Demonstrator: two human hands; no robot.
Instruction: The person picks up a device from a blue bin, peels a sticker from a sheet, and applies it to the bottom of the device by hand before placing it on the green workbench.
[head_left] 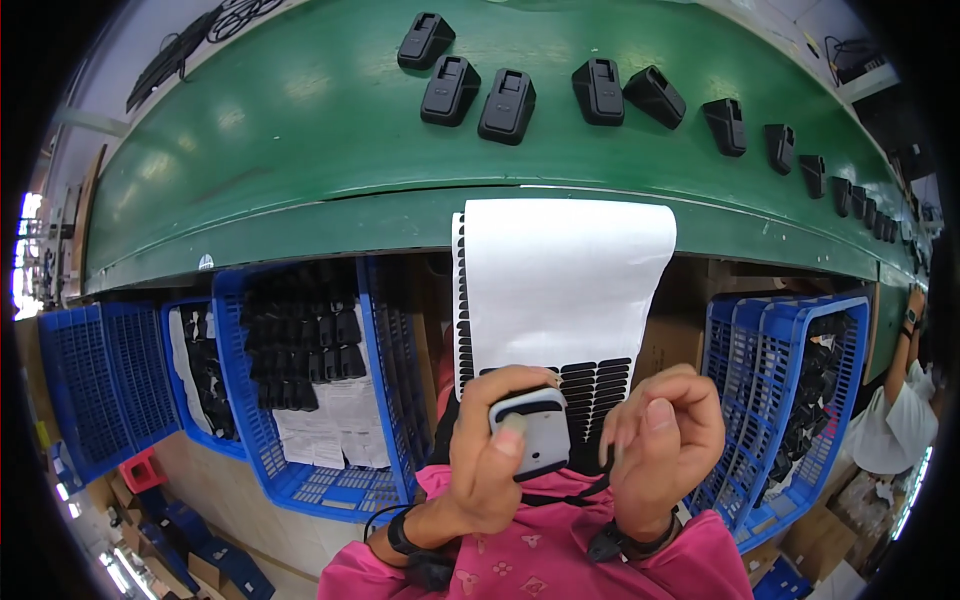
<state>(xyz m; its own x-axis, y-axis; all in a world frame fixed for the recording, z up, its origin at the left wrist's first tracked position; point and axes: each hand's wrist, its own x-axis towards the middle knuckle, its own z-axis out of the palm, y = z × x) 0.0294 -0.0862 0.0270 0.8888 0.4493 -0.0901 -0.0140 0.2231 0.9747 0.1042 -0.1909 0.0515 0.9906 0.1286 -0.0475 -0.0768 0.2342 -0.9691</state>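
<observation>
My left hand (488, 440) is wrapped round a small rounded device (540, 440) with a pale grey face and a black rim, its thumb lying on that face. Just to the right, my right hand (664, 440) is raised with its fingers curled in and thumb close to them; what they pinch, if anything, I cannot make out. Beyond both hands a white backing sheet (565, 270) hangs from the table edge toward my lap. Rows of black elongated pads (600, 390) show on its near part, and more line its left edge.
Several black wedge-shaped docks (508, 107) stand along the green table (300, 130). A blue crate (390, 400) with black parts and paper is at left, with another blue crate (760, 400) of black parts at right. A person's arm (903, 345) shows at far right.
</observation>
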